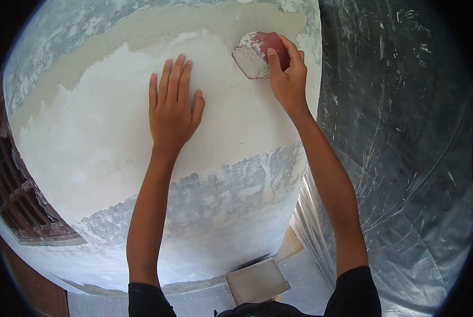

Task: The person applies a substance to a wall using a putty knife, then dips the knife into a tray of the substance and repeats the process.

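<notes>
A wall [109, 127] coated with white and grey plaster fills the middle of the view. My left hand [173, 105] lies flat against the pale plaster, fingers spread, holding nothing. Higher up and to the right, my right hand [288, 74] grips a dark red scraper [271, 45] between thumb and fingers. White plaster is smeared over the scraper's left part, and its flat face is at the wall near the right edge. Damp-looking grey plaster [157, 26] runs in a band across the top.
Dark plastic sheeting [395, 132] with white splashes hangs to the right of the wall. A rectangular tray [257, 282] of greyish material stands on the floor below. At the left is a brown grille [22, 195]. Clear plastic [310, 280] covers the floor.
</notes>
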Demonstrator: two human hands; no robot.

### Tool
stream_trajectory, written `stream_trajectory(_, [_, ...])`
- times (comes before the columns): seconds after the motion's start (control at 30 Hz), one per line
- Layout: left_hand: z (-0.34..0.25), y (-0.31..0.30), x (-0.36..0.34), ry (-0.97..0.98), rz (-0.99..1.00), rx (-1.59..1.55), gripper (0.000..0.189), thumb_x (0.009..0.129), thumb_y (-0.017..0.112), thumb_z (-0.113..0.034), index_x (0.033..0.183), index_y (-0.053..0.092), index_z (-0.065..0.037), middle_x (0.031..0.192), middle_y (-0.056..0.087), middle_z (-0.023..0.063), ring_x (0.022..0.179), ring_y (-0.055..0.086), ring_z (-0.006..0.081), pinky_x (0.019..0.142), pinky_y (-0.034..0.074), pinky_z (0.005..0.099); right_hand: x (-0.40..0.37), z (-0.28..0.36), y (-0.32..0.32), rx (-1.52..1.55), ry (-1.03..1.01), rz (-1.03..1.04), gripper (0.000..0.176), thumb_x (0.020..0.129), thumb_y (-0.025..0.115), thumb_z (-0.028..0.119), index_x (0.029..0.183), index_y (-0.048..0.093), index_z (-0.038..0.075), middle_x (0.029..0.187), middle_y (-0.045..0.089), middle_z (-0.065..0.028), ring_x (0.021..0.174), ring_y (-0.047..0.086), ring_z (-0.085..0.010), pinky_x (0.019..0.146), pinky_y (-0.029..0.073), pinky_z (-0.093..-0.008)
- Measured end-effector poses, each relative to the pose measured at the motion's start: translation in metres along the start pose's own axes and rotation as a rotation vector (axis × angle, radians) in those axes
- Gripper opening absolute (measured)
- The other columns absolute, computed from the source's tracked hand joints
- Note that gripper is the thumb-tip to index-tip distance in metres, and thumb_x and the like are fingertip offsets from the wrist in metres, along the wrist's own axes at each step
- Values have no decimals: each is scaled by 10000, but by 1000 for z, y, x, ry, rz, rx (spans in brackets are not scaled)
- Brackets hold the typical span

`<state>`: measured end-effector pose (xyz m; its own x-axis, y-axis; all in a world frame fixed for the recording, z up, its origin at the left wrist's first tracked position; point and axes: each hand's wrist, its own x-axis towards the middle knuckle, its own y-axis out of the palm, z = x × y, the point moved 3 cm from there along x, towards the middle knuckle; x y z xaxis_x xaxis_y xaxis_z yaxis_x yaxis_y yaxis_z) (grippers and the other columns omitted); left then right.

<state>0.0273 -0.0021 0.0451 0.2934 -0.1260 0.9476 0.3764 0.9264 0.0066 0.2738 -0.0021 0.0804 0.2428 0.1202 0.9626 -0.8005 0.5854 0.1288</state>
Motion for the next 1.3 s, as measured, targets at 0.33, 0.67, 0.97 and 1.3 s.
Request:
stream_trajectory(0.33, [0, 1, 0, -6, 2, 17, 556, 948, 590, -194, 1491, 503, -107, 1572, 482, 59, 1488, 403, 246, 1236, 267, 487, 22, -26, -31, 439, 169, -378, 372, 1020, 642, 161, 1329, 597, -43, 1231, 659, -111, 1097, 634, -170, 976, 502, -318])
stream_trajectory(0.67, [0, -1, 1, -11, -1, 6, 555, 943, 592, -194, 1484, 511, -102, 1566, 489, 61, 1487, 404, 245, 1235, 269, 487, 25, -47, -47, 256, 226, -449, 366, 1020, 603, 139, 1342, 582, -35, 1247, 645, -125, 1126, 626, -190, 989, 497, -332])
stream_trajectory(0.97, [-1, -1, 1, 2, -6, 12, 556, 944, 589, -188, 1487, 507, -103, 1568, 485, 61, 1488, 402, 248, 1238, 266, 491, 9, -43, -28, 120, 144, -230, 381, 1011, 619, 189, 1360, 587, 39, 1268, 581, -162, 1150, 586, -237, 1033, 454, -369])
stream_trajectory(1.3, [-2, -1, 1, -7, 5, 13, 562, 948, 586, -182, 1496, 492, -102, 1571, 479, 60, 1491, 396, 247, 1242, 260, 488, -7, -30, -20, 124, 97, -108, 402, 1013, 624, 206, 1385, 587, 58, 1222, 577, -170, 1175, 580, -257, 1034, 451, -363])
